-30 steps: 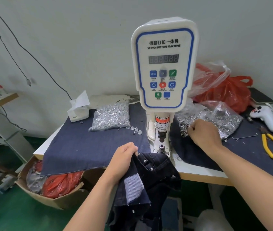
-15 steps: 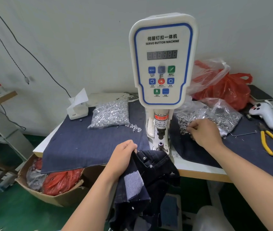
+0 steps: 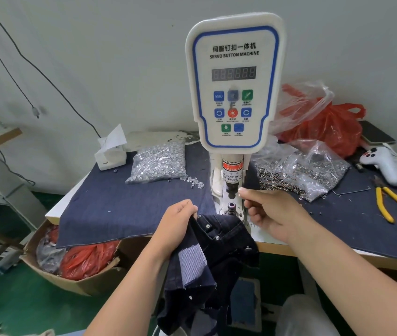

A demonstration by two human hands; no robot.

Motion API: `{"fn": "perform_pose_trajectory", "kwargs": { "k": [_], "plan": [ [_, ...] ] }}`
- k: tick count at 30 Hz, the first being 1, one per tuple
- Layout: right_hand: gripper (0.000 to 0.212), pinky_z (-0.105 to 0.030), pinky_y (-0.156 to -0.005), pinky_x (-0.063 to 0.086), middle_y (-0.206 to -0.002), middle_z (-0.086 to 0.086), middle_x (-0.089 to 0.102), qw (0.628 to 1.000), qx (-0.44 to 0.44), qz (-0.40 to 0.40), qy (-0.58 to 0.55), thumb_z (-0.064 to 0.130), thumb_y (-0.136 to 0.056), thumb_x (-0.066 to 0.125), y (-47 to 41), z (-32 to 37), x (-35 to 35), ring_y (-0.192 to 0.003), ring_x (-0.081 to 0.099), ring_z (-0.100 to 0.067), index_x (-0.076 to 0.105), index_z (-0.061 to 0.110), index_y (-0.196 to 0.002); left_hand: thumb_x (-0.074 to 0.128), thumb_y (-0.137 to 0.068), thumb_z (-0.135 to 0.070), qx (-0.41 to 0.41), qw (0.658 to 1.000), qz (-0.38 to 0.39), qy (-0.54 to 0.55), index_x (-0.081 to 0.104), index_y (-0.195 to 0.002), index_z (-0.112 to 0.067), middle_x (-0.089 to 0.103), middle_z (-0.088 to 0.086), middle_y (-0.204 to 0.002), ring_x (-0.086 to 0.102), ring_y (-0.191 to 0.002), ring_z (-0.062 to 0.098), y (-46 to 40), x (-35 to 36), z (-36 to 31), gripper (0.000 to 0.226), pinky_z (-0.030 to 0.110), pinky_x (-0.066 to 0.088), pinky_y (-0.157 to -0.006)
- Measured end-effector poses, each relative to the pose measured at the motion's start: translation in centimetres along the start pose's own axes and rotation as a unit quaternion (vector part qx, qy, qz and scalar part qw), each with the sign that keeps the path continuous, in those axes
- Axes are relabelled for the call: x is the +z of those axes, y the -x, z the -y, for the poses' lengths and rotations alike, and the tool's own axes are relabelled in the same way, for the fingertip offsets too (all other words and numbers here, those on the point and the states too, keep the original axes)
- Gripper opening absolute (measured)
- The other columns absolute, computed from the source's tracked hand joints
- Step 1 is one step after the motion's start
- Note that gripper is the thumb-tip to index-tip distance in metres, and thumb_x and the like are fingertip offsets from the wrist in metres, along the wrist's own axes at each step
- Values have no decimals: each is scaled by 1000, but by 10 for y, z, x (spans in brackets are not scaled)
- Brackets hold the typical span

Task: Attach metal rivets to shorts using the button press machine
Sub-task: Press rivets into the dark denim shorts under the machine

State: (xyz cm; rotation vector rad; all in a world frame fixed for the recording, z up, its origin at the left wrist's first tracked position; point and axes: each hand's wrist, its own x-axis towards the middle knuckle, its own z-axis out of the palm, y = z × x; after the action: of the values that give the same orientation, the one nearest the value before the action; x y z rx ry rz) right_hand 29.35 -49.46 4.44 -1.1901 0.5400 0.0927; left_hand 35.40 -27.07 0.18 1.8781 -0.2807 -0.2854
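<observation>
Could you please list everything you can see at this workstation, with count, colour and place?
button press machine: one, white with blue trim, centre of table
table: one, light top, under the machine
denim cloth: one, blue, left part of table
bag of rivets: one, clear with silver pieces, on the cloth
bag of rings: one, clear with dark metal pieces, right of machine
tissue box: one, white, back left
red bag: one, behind the bag of rings
pliers: one, yellow handles, far right
white controller: one, far right
cardboard box: one, brown, on floor at left
shorts: one, dark denim, below the press
left hand: grips the shorts
right hand: fingers pinched at the press
</observation>
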Motion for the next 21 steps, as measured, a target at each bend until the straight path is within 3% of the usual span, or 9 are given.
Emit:
{"fn": "perform_pose_trajectory", "kwargs": {
  "k": [9, 16, 19, 21],
  "plan": [
    [12, -15, -35, 38, -60, -5, 65, 988, 86, 41, -125, 9, -94, 69, 6, -8, 16, -40, 51, -6, 67, 3, -84, 53, -95, -28, 11, 1000, -10, -12, 46, -68, -15, 41, -6, -67, 36, -58, 4, 2, 0, 0, 30, 15, 31, -52],
    [11, -17, -36, 42, -65, -8, 67, 980, 98, 46, -170, 8, -94, 69, 8, -7, 17, -43, 56, -8, 69, 0, -86, 53, -97, -25, -4, 1000, -8, -4, 47, -69, -21, 41, -4, -68, 36, -59, 6, 7, 1, -6, 29, 27, 30, -60],
    [10, -15, -37, 41, -67, -7, 66, 974, 103, 60, -194, 9, -96, 67, 12, -6, 14, -44, 55, -7, 69, -1, -97, 53, -98, -24, -14, 1000, -8, 17, 48, -70, -20, 43, -1, -70, 38, -62, 10, 10, 1, -10, 29, 30, 32, -64],
    [14, -15, -38, 40, -69, -8, 68, 976, 91, 62, -189, 11, -97, 64, 17, -7, 11, -44, 53, -7, 71, -1, -100, 54, -99, -22, -12, 1000, -11, 27, 53, -70, -17, 46, -3, -66, 41, -61, 9, 13, 2, -12, 29, 25, 36, -62]
  ]
}}
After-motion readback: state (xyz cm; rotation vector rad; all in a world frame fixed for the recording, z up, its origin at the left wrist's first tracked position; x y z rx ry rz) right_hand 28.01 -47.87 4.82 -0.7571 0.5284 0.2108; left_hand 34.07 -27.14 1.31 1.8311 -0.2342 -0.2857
